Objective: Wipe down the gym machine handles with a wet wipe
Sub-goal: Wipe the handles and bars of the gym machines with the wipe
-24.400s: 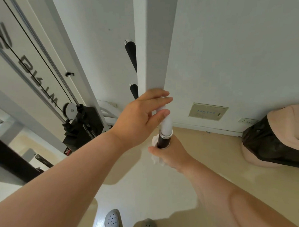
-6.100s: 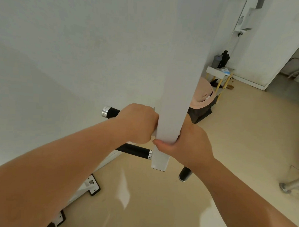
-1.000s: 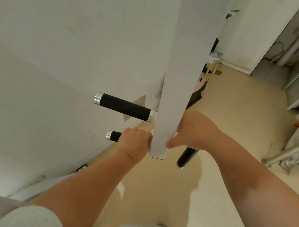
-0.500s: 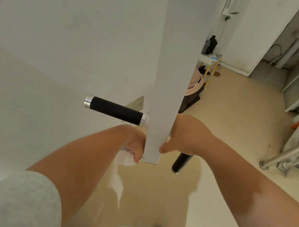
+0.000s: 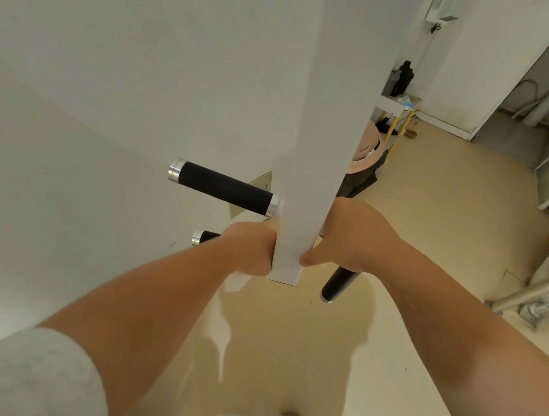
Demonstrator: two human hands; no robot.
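Both hands are closed and on the machine, one on each side of the white post (image 5: 313, 146). The left hand (image 5: 249, 250) is wrapped round the lower handle (image 5: 206, 237) close against the post, with the wet wipe (image 5: 237, 280) trapped under the palm and a loose white corner hanging below the hand. The right hand (image 5: 350, 239) is curled round the right-side handle (image 5: 339, 283), its thumb pressed to the near corner of the post; this appears to be a bracing hold. The lower handle's long axis runs from the post outward to the left, away from the right hand, and a short black stretch with its metal end cap shows beyond the left knuckles. The remaining travel therefore lies outboard of the left hand, along that axis. The left hand is already on the work, while the right is cut off from it by the post. The upper handle (image 5: 225, 190) stands bare just above the left hand, parallel to the lower one. Compared with half a second ago, the end cap of the lower handle, then hidden by the forearm, is exposed again and less of the wipe hangs free. Six seconds ago the left hand was on the upper handle; it has since dropped to the lower. The right hand's hold is unchanged.
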